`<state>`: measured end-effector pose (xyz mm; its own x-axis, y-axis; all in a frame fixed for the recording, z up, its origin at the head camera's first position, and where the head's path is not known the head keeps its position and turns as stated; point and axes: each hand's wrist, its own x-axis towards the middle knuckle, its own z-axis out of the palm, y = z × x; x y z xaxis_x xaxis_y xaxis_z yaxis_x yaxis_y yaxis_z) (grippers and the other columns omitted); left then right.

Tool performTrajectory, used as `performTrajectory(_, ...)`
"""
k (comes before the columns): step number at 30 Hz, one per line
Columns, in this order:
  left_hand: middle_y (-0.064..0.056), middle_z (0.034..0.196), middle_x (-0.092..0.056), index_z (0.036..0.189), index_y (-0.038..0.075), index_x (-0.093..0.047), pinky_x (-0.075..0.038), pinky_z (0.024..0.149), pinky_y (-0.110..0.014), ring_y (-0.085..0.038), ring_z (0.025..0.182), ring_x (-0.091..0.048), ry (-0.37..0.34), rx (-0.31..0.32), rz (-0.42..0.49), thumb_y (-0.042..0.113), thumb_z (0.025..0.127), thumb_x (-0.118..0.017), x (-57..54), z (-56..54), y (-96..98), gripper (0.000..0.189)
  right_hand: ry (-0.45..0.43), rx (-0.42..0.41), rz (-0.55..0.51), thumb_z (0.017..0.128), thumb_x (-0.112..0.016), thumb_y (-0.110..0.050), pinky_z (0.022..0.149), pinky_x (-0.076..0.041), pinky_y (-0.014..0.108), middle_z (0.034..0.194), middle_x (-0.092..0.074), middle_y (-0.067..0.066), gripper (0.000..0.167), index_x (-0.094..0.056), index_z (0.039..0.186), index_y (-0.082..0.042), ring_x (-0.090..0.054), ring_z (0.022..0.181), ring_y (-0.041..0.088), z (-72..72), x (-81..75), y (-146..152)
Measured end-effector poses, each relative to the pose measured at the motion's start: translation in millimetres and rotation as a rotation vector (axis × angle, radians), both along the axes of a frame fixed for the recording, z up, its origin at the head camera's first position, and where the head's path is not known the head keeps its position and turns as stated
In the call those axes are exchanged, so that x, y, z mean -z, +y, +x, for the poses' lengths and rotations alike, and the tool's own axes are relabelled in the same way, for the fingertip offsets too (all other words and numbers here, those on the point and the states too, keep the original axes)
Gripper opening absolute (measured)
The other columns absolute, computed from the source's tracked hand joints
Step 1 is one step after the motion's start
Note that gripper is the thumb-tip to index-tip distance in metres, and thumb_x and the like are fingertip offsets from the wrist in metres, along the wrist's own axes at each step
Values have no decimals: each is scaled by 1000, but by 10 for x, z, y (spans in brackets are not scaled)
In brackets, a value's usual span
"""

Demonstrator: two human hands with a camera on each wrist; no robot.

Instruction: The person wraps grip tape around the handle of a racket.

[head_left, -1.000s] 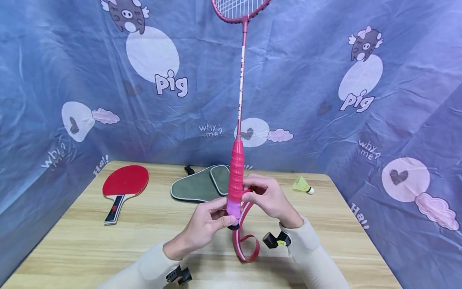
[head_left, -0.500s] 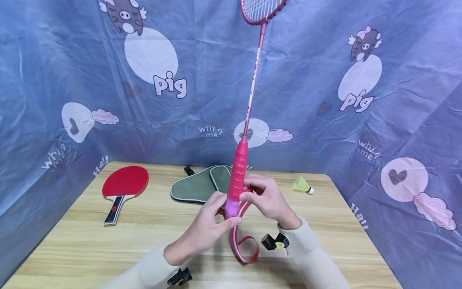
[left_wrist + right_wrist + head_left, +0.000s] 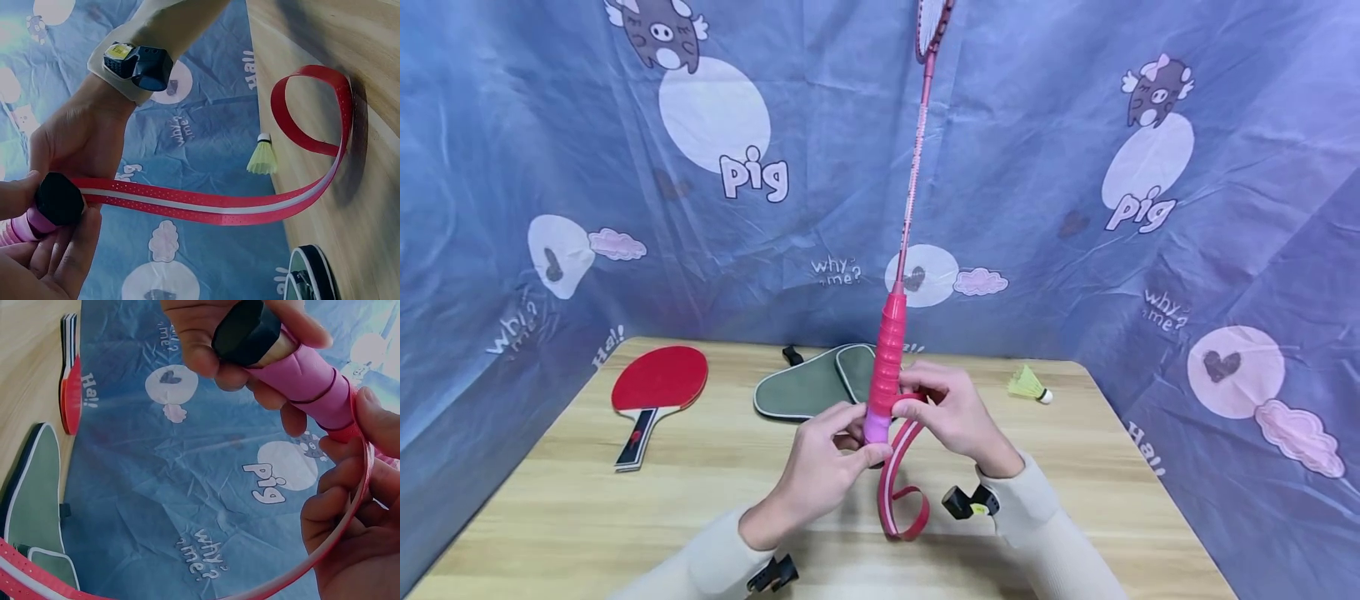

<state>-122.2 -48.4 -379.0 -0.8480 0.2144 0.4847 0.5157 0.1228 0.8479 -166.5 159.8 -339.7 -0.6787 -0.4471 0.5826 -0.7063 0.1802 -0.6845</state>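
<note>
A badminton racket [image 3: 889,350] stands nearly upright over the table, its head cut off by the top of the head view. Red overgrip tape spirals down most of its handle; below it shows a purple base layer [image 3: 300,375] and a black butt cap [image 3: 247,334]. My left hand [image 3: 816,467] holds the bottom of the handle between thumb and fingers. At the lower edge of the red winding, my right hand [image 3: 951,412] pinches the overgrip tape [image 3: 237,209]. The loose tail, with a white strip along its inner side, hangs down and curls at the tabletop.
A red table tennis bat [image 3: 658,379] lies on the left of the wooden table [image 3: 700,517]. Behind the racket lies a green bat case [image 3: 801,392]. A yellow shuttlecock [image 3: 1028,384] rests at the back right. Printed blue cloth [image 3: 1045,208] surrounds the table.
The racket leaned right, then came partly back left, and turned about its shaft so its head is now nearly edge-on. My left fingers shifted on the handle; my right hand stays almost in place.
</note>
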Motion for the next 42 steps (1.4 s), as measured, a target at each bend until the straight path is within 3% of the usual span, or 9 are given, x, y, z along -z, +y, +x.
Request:
performTrajectory(7, -11, 95, -73, 124, 5, -70, -63, 78, -26, -3, 85, -68, -14, 51, 70, 9, 83, -82, 29, -8, 3, 43, -42, -12, -25, 86, -74, 5, 56, -46, 21, 89, -66, 12, 26, -72, 112, 5, -54, 73, 5, 18, -11, 22)
performTrajectory(15, -26, 107, -74, 131, -3, -63, -63, 83, -26, -5, 91, -73, -141, 200, 143, 7, 92, -73, 55, -5, 5, 42, -49, -25, -16, 87, -75, 1, 57, -47, 22, 88, -64, 11, 27, -72, 114, 5, -54, 75, 5, 27, -18, 41)
performTrajectory(23, -32, 122, -68, 137, -8, -55, -60, 91, -24, -2, 108, -68, -94, 311, 135, 4, 97, -64, 16, 4, 0, 42, -52, -54, -14, 87, -75, 1, 60, -49, 22, 91, -65, 11, 28, -72, 115, 4, -55, 77, 7, 36, -40, 67)
performTrajectory(30, -37, 126, -62, 145, -12, -42, -59, 96, -26, -4, 115, -66, -60, 468, 175, 3, 103, -51, 52, -18, -3, 45, -113, -132, -40, 91, -73, -5, 68, -54, 23, 100, -66, -1, 27, -70, 116, 6, -60, 86, 8, 24, -34, 87)
performTrajectory(32, -36, 126, -62, 147, -12, -41, -59, 96, -27, -5, 114, -66, -51, 484, 168, 2, 104, -50, 61, -23, -3, 46, -120, -147, -49, 92, -72, -6, 70, -55, 23, 103, -67, -3, 28, -69, 116, 7, -61, 88, 8, 21, -31, 85)
performTrajectory(35, -30, 126, -60, 143, -7, -48, -59, 94, -26, -5, 110, -65, -21, 436, 132, 3, 103, -53, 60, -31, -2, 42, -119, -144, -66, 92, -71, -4, 71, -56, 22, 104, -67, -4, 27, -69, 115, 9, -62, 89, 7, 20, -27, 73)
performTrajectory(42, -12, 105, -61, 128, 2, -63, -60, 81, -23, -6, 92, -61, 63, 116, 98, 5, 91, -73, 58, -47, 15, 39, -96, -14, -92, 89, -73, 0, 60, -48, 19, 100, -68, 0, 26, -70, 114, 10, -57, 78, 4, 21, 3, 14)
